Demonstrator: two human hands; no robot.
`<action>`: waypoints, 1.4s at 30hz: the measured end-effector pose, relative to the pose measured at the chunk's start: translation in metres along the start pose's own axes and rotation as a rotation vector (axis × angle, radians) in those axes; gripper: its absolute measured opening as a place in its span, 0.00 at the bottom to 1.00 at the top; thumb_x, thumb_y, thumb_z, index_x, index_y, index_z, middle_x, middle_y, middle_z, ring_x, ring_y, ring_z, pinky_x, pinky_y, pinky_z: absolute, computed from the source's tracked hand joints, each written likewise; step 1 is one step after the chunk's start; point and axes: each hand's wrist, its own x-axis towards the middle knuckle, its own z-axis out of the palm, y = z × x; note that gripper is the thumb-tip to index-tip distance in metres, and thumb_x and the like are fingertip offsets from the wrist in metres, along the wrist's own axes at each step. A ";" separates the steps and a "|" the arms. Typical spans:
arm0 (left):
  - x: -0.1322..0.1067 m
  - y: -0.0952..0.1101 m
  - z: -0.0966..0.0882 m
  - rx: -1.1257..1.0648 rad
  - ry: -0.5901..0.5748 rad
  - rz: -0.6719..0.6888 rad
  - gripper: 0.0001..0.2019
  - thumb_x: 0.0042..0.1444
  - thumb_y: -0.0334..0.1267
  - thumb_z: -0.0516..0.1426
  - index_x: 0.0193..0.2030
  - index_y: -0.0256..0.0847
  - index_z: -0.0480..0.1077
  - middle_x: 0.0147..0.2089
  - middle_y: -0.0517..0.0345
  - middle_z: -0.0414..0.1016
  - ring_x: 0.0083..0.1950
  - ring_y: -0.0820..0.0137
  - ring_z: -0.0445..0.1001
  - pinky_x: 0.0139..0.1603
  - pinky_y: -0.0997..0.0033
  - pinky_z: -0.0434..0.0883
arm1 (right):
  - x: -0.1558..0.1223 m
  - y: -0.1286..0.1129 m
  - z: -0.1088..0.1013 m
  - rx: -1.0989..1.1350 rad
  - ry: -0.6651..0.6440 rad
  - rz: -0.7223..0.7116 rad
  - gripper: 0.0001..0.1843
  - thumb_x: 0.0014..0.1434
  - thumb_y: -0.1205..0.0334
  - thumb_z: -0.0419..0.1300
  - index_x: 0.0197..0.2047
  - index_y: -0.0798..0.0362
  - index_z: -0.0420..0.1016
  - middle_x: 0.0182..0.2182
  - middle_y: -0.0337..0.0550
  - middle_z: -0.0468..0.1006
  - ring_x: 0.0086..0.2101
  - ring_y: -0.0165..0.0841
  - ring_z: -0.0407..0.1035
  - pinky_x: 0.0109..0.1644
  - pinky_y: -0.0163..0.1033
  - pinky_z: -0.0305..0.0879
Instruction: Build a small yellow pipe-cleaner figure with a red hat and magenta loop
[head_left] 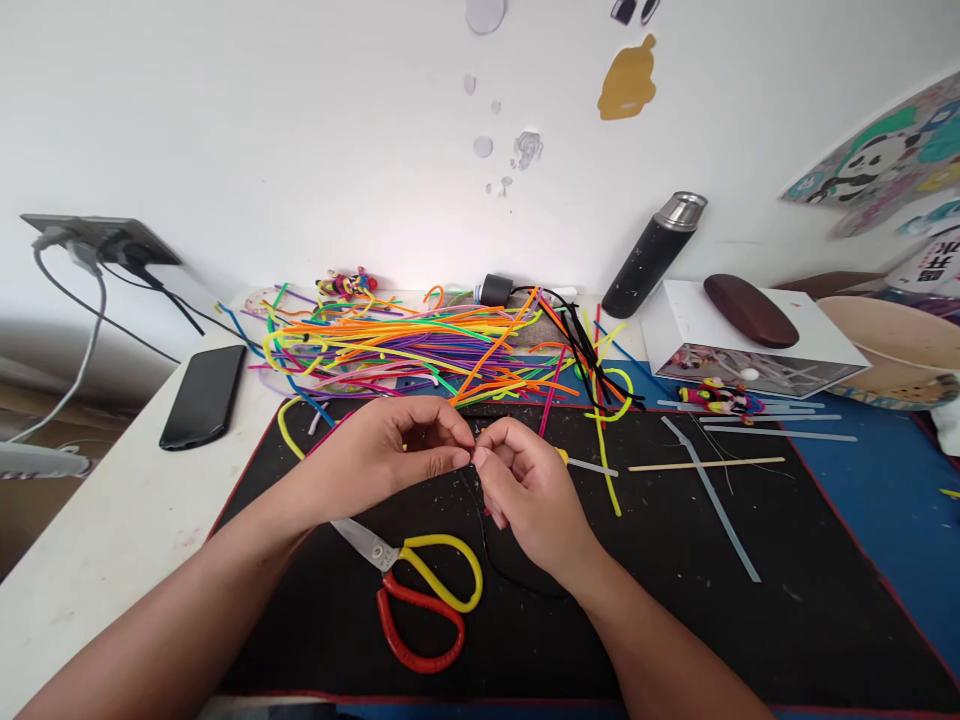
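Note:
My left hand and my right hand meet over the black mat, fingertips pinched together on a thin black pipe cleaner that trails down in a loop under my right wrist. Bits of yellow and red show between the fingers; what they belong to is hidden. Scissors with one yellow and one red handle lie on the mat just below my hands. A big heap of coloured pipe cleaners lies right behind my hands.
A black phone lies at the left, with cables and a socket beyond. A black flask, a white box with a brown case, glue sticks and a wooden stick are at the right.

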 end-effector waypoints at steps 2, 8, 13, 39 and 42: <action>0.000 0.001 0.001 0.023 0.014 -0.007 0.11 0.63 0.46 0.67 0.41 0.39 0.79 0.37 0.57 0.81 0.38 0.69 0.78 0.41 0.71 0.74 | 0.000 0.000 0.000 -0.007 -0.001 0.004 0.09 0.68 0.56 0.62 0.36 0.49 0.69 0.18 0.27 0.63 0.18 0.26 0.57 0.23 0.33 0.53; 0.000 0.000 0.002 0.014 0.029 -0.015 0.12 0.62 0.47 0.67 0.39 0.39 0.79 0.36 0.57 0.81 0.38 0.69 0.77 0.39 0.72 0.73 | 0.000 0.000 0.000 -0.011 0.001 0.014 0.10 0.68 0.55 0.63 0.36 0.49 0.70 0.18 0.27 0.64 0.18 0.26 0.57 0.23 0.34 0.54; 0.001 0.000 0.003 -0.002 0.040 -0.016 0.13 0.62 0.47 0.67 0.38 0.38 0.77 0.33 0.59 0.78 0.34 0.71 0.73 0.35 0.74 0.70 | 0.000 0.001 0.000 -0.009 0.004 0.012 0.11 0.68 0.54 0.64 0.36 0.49 0.70 0.19 0.27 0.64 0.18 0.26 0.57 0.23 0.34 0.54; 0.000 0.000 0.004 0.115 0.158 0.037 0.12 0.61 0.45 0.66 0.37 0.38 0.78 0.30 0.59 0.75 0.31 0.72 0.69 0.31 0.74 0.65 | 0.001 -0.002 0.000 0.041 0.008 0.012 0.16 0.69 0.46 0.63 0.39 0.50 0.72 0.18 0.26 0.64 0.16 0.25 0.57 0.20 0.31 0.55; 0.000 0.000 0.006 0.087 0.136 0.036 0.12 0.62 0.46 0.66 0.38 0.38 0.79 0.32 0.57 0.78 0.33 0.71 0.72 0.34 0.73 0.68 | 0.000 -0.001 -0.001 0.033 0.010 0.012 0.15 0.69 0.47 0.64 0.38 0.50 0.72 0.18 0.27 0.64 0.16 0.25 0.57 0.20 0.31 0.55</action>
